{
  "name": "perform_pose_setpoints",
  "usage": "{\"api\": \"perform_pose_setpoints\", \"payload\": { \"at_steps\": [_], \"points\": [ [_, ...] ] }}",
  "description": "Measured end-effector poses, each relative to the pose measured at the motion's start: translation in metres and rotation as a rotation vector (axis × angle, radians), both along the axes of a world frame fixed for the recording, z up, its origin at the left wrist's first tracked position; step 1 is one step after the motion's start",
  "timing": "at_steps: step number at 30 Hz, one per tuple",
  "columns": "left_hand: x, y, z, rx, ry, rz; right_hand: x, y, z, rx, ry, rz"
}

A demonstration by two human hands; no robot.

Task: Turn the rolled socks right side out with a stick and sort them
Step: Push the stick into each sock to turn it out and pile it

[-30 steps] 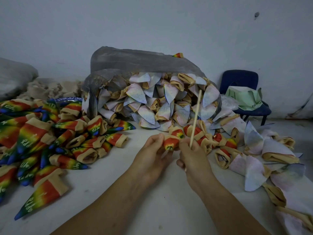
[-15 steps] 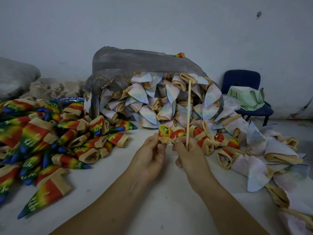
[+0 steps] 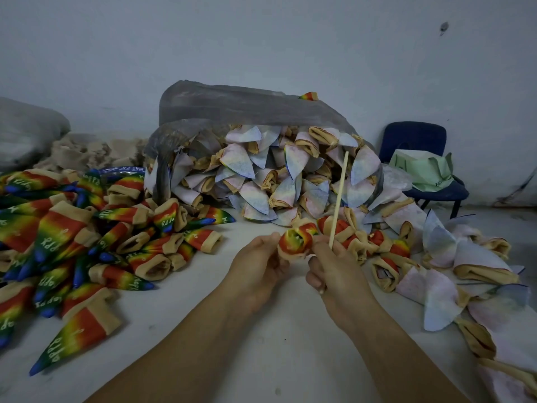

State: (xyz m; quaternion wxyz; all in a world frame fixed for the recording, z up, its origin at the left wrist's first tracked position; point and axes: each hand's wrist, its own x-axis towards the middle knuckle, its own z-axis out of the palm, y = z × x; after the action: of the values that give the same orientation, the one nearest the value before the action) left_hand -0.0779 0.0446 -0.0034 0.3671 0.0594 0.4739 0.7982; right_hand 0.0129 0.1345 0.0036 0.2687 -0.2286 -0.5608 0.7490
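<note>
Sock (image 3: 296, 242) sits between your hands over mid-worktop (image 3: 276, 330). Its mouth now faces you with rainbow showing inside; a second ago it was a tighter roll seen side-on. Left hand (image 3: 255, 266) pinches its left rim. Right hand (image 3: 334, 266) grips the stick (image 3: 338, 196), which points up and leans right again, and touches the right rim. Stick isn't in the sock, so I'd say insertion is next. Rainbow pile (image 3: 72, 242) lies at the left edge, pale pile (image 3: 276, 175) at the back.

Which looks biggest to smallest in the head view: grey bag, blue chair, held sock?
Largest first:
grey bag
then blue chair
then held sock
The chair is farther back, so real sizes may differ.
</note>
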Motion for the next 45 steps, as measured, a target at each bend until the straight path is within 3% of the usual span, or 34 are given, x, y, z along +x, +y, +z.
{"api": "perform_pose_setpoints", "payload": {
  "at_steps": [2,5,8,11,13,15,18,27,30,34,36,40,45],
  "points": [
    [0.001,0.0,-0.006,-0.069,0.298,0.124,0.002,0.002,0.001,0.017,-0.025,-0.014],
    [0.006,-0.003,-0.003,-0.08,0.715,0.091,0.003,0.002,0.0,0.095,-0.075,-0.006],
    [0.008,-0.001,-0.006,-0.096,0.833,-0.007,0.004,0.0,-0.002,0.187,-0.119,0.039],
    [0.005,-0.001,-0.011,-0.064,0.64,0.058,0.005,-0.002,-0.003,0.215,-0.127,0.111],
    [-0.003,-0.002,-0.009,0.099,0.255,0.087,0.006,-0.002,-0.004,0.298,-0.166,0.124],
    [-0.014,-0.006,-0.005,0.31,-0.187,0.104,0.008,0.0,-0.006,0.523,-0.273,0.108],
    [-0.031,-0.016,-0.003,0.467,-0.437,0.171,0.017,0.009,-0.009,0.803,-0.395,0.166],
    [-0.05,-0.022,-0.003,0.514,-0.484,0.265,0.025,0.029,-0.001,1.196,-0.626,0.164],
    [-0.048,-0.021,-0.004,0.517,-0.443,0.246,0.023,0.027,-0.002,1.22,-0.697,0.183],
    [-0.036,-0.012,-0.008,0.382,-0.258,0.133,0.019,0.017,-0.003,1.256,-0.731,0.136],
    [-0.036,-0.01,-0.009,0.378,-0.268,0.125,0.018,0.013,-0.003,1.28,-0.746,0.122],
    [-0.04,-0.015,-0.008,0.548,-0.359,0.046,0.018,0.009,-0.002,1.301,-0.695,0.107],
    [-0.036,-0.017,-0.009,0.486,-0.313,-0.017,0.018,0.006,0.0,1.386,-0.661,0.081]
  ]
}}
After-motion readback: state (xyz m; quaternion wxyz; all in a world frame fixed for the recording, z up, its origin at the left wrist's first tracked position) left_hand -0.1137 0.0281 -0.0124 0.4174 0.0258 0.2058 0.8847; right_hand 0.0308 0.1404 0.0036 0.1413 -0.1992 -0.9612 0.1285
